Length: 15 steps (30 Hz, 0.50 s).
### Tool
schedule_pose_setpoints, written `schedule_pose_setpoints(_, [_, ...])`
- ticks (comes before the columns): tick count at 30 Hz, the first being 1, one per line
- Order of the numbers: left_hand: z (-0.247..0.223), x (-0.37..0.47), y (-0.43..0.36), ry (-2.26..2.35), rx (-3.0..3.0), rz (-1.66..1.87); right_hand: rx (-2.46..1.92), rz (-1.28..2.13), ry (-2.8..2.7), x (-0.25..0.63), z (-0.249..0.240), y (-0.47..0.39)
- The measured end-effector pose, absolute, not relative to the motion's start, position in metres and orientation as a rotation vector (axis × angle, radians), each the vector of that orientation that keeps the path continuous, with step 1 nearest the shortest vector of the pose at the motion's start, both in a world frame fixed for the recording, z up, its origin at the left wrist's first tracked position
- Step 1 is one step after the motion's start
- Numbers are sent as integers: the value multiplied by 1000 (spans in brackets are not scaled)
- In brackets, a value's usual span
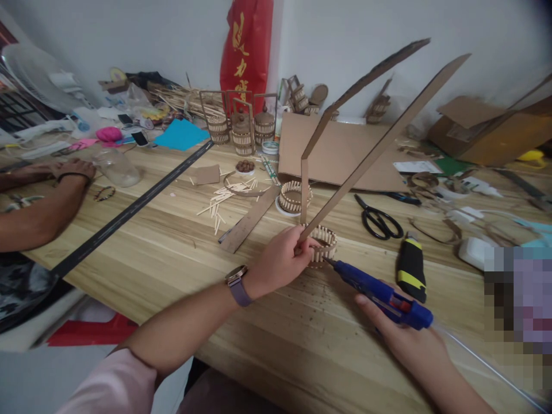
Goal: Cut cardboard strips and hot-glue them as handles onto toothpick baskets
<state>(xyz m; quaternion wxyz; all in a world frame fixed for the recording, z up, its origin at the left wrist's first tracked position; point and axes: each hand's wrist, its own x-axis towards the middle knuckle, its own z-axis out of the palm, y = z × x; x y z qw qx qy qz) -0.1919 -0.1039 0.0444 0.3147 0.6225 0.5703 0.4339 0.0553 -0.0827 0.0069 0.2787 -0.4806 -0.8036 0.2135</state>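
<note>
My left hand [288, 256], with a watch on its wrist, is closed on a long cardboard strip [366, 164] at the rim of a small round basket [328, 240] of light sticks. The strip slants up to the right. Another bent cardboard strip [305, 183] rises from the same basket. My right hand [401, 339] grips a blue glue gun [382, 296], its nozzle at the basket's near right side; whether it touches cannot be made out. Behind stands a second stick basket [295, 196] on a white round base.
Black scissors [377, 219] and a yellow-black utility knife [411, 267] lie to the right. Loose sticks [233, 195], a cardboard piece [250, 221] and a large cardboard sheet [340, 152] lie beyond. Finished little buckets [244, 135] stand behind. Another person's arm [47, 213] rests at left.
</note>
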Motion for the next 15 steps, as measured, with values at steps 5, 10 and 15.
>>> schedule_pose_setpoints(5, [43, -192, -104, 1508, 1628, 1148, -1244, 581, -2180, 61, 6, -77])
schedule_pose_setpoints(10, [45, -193, -104, 1504, 1622, 1140, -1178, 592, -2291, 66, 4, -72])
schedule_pose_setpoints(15, [47, -193, -104, 1531, 1602, 1162, -1205, 512, -2152, 55, 14, -82])
